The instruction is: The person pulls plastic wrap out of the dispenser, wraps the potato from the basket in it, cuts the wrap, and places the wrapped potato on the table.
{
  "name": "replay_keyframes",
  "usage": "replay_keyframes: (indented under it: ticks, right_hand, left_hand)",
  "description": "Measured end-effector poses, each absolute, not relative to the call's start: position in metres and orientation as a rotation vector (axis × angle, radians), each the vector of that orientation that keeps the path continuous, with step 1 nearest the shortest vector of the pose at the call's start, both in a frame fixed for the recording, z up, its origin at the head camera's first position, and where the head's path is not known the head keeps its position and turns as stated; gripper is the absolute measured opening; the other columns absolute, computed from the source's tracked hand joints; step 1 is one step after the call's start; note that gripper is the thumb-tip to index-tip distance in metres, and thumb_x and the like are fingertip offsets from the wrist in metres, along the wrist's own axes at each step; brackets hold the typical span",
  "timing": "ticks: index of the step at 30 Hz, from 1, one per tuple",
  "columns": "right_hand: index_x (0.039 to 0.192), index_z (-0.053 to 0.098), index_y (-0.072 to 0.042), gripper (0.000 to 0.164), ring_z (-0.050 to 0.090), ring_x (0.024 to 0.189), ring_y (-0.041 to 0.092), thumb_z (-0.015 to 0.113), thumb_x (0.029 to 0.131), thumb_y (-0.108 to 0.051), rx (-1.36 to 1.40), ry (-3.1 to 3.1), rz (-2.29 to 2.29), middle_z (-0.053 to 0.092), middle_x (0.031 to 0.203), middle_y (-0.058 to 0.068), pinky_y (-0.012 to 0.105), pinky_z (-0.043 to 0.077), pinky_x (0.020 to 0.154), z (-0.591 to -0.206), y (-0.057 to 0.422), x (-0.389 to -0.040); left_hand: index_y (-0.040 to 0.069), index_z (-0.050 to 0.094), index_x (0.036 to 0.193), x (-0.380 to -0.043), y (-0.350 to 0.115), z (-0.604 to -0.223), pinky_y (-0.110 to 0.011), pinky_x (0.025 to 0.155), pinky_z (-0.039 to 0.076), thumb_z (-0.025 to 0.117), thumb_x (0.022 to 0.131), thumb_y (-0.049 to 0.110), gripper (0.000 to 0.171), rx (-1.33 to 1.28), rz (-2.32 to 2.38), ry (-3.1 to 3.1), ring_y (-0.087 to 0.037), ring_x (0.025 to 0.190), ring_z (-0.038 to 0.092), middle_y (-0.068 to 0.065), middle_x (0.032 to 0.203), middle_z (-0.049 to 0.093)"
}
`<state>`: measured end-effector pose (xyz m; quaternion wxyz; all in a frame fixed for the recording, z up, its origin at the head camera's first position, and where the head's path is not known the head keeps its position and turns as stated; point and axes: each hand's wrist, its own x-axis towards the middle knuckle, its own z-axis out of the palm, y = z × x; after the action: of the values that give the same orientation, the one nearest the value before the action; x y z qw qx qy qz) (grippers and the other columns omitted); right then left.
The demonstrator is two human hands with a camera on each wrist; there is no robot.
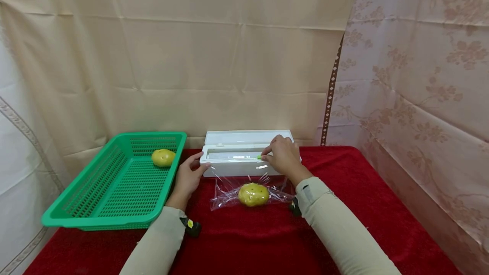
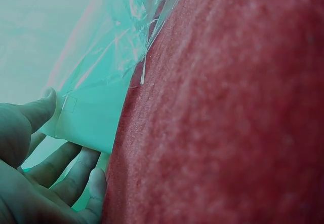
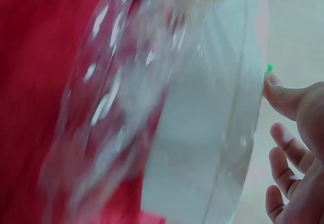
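A white cling film dispenser box [image 1: 225, 169] stands at the back of the table, its lid [image 1: 248, 137] raised. My left hand [image 1: 189, 176] grips the box's left end, with the thumb [image 2: 44, 110] at its upper edge and the fingers around the end. On the front rim my right hand [image 1: 284, 156] pinches a small green slider [image 1: 259, 157] between thumb and forefinger; the other fingers are loosely bent in the right wrist view. Clear cling film [image 1: 225, 197] hangs from the box's front onto the table. A potato [image 1: 254, 195] sits at the film, partly wrapped or covered by it.
A green plastic basket [image 1: 53, 220] stands on the left, with another potato [image 1: 163, 158] inside near its right wall. Red velvet cloth [image 1: 244, 245] covers the table. Beige curtain [image 1: 191, 54] hangs close behind the box, and patterned curtain [image 1: 428, 75] hangs on the right.
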<state>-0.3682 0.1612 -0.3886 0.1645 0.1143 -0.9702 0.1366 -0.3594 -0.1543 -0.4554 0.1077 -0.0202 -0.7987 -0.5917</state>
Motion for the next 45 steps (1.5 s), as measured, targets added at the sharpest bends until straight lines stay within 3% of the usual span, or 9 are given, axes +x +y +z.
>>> replay_keyframes:
  ticks: [15,22,32,37,45]
  right_hand:
    - [0.097,0.084,-0.038,0.009,0.056,0.112,0.032,0.080,0.090,-0.042,0.292,-2.775,0.374,0.065,0.120,0.002,0.053,0.043,0.087,-0.392,0.215,-0.365]
    - [0.096,0.085,-0.023,0.009,0.061,0.115,0.032,0.082,0.089,-0.027,0.443,-2.734,0.458,0.066,0.122,0.013,0.051,0.052,0.092,-0.392,0.221,-0.366]
    - [0.089,0.084,-0.010,0.006,0.063,0.111,0.035,0.084,0.086,-0.014,0.509,-2.658,0.557,0.069,0.114,0.020,0.051,0.049,0.099,-0.397,0.242,-0.372]
    - [0.088,0.083,-0.007,0.006,0.065,0.106,0.037,0.083,0.086,-0.012,0.533,-2.633,0.617,0.071,0.108,0.020,0.053,0.049,0.097,-0.400,0.252,-0.372]
    - [0.092,0.082,-0.006,0.007,0.067,0.116,0.039,0.083,0.086,-0.011,0.600,-2.640,0.592,0.074,0.116,0.020,0.055,0.048,0.104,-0.400,0.261,-0.374]
  left_hand:
    - [0.014,0.051,0.152,-0.360,-0.155,-0.456,-0.042,0.100,0.055,0.069,0.101,0.027,0.057,-0.052,-1.739,-2.373,-0.033,0.125,0.062,-0.020,0.142,0.060]
    - [0.013,0.051,0.152,-0.359,-0.154,-0.456,-0.045,0.101,0.054,0.069,0.101,0.027,0.056,-0.059,-1.748,-2.368,-0.034,0.125,0.062,-0.021,0.141,0.061]
    - [0.012,0.050,0.153,-0.359,-0.156,-0.455,-0.047,0.103,0.053,0.068,0.101,0.026,0.056,-0.064,-1.747,-2.363,-0.034,0.126,0.062,-0.021,0.142,0.060]
    - [0.013,0.050,0.153,-0.359,-0.157,-0.454,-0.050,0.105,0.052,0.069,0.101,0.027,0.057,-0.063,-1.751,-2.370,-0.035,0.127,0.061,-0.021,0.143,0.060]
    - [0.014,0.051,0.152,-0.359,-0.157,-0.455,-0.050,0.105,0.052,0.070,0.100,0.027,0.057,-0.065,-1.772,-2.359,-0.035,0.126,0.062,-0.021,0.142,0.061]
